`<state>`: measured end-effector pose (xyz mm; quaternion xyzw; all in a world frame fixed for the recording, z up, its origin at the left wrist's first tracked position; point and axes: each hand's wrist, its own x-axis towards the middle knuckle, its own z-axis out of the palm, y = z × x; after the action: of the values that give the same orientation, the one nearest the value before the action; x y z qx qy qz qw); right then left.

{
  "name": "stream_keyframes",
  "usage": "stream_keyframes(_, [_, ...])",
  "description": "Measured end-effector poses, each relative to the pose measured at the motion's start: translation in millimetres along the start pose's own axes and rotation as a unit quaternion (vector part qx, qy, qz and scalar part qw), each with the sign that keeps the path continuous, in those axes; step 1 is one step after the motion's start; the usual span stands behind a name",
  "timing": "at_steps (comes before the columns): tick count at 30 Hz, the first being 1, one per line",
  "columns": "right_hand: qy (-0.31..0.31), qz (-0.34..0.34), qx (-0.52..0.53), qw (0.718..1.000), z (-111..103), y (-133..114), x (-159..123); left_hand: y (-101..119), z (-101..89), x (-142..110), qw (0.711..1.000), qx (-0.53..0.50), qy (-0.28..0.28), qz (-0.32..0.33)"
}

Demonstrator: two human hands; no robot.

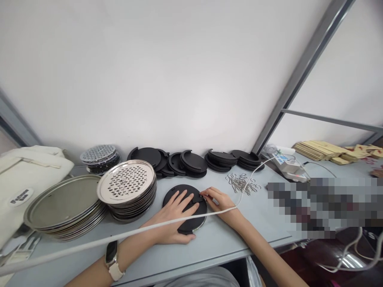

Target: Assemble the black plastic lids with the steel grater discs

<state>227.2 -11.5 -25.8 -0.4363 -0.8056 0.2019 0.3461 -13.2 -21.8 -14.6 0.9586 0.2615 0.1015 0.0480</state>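
1. Head view, the disc: the black disc [184, 189] lies flat on the tabletop [254, 219], right in front of the person, with a shiny edge showing at its near right side. It looks stiff and fairly light, probably plastic against thin metal, so it should not bend much; the smooth face may slide if pushed sideways. The outer rim looks the best place to take hold, with a palm on top to steady it.
2. Head view, the small part: the metal piece [203, 196] at the disc's right edge looks hard, thin and easy to drop, best taken between fingertips. Its exact shape is too small to tell. Loose hooks [243, 184] lie in a heap beyond the right hand.
3. Head view, left hand [175, 218]: palm down over the disc, fingers spread and pointing away from the body, thumb out towards the near edge. It presses flat rather than gripping. The forearm comes in from the near left, under a white cable [119, 238].
4. Head view, right hand [223, 204]: thumb and forefinger appear pinched on the metal piece, the other fingers loosely curled, forearm slanting in from the near right.
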Motion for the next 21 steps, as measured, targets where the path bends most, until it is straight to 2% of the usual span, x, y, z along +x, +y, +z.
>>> stream_keyframes(11, [0.011, 0.004, -0.015, 1.0, -0.9, -3.6, -0.7, 1.1, -0.5, 0.3, 1.0, -0.014, 0.011, -0.001])
stream_keyframes(21, [0.056, -0.012, -0.02, 0.998, 0.0, -0.5, -0.8, 1.1, 0.7, 0.9, 1.0, -0.014, 0.0, -0.011])
